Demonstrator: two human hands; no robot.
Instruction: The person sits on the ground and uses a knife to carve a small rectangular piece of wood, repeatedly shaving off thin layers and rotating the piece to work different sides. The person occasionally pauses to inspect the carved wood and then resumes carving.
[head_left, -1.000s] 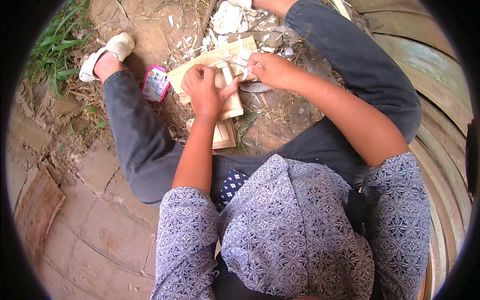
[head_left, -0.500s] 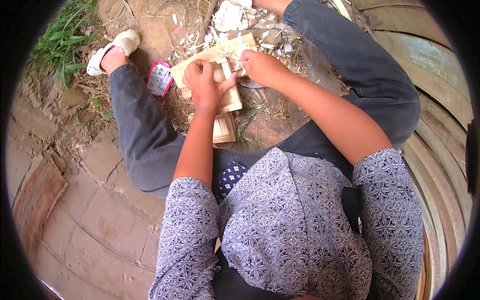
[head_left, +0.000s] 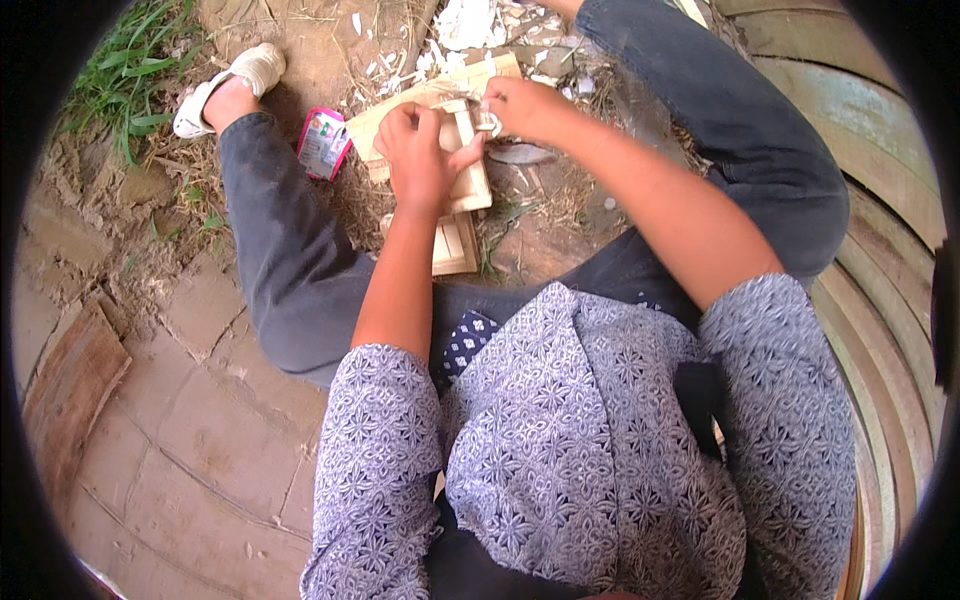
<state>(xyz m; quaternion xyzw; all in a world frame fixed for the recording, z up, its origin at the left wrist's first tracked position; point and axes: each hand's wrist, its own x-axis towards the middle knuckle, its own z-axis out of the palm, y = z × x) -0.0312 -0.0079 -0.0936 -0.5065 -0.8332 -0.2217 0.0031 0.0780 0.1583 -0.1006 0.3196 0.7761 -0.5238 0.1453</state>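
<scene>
My left hand (head_left: 415, 150) is closed at a small light wooden box-like piece (head_left: 473, 188), its fingers curled and its thumb stretched across the piece's edge. Right beside it, at the far right corner of that piece, my right hand (head_left: 524, 108) pinches a small pale looped piece (head_left: 489, 124), too small to identify. Under and behind the hands lies a flat light wooden board (head_left: 369, 133), set at a slant. A second framed wooden piece (head_left: 455, 247) sits nearer to me, partly behind my left forearm.
White shavings and scraps (head_left: 425, 62) litter the ground beyond the board, near a crumpled white bag (head_left: 470, 24). A pink-edged packet (head_left: 324, 143) lies left of the board. My legs are spread around the work. Curved wooden slats (head_left: 860, 130) stand at right; grass (head_left: 135, 80) grows far left.
My right hand has shifted slightly up beside the wooden piece, and the pale looped piece shows more plainly. My left hand keeps its place on the wood. The whole view has moved a little.
</scene>
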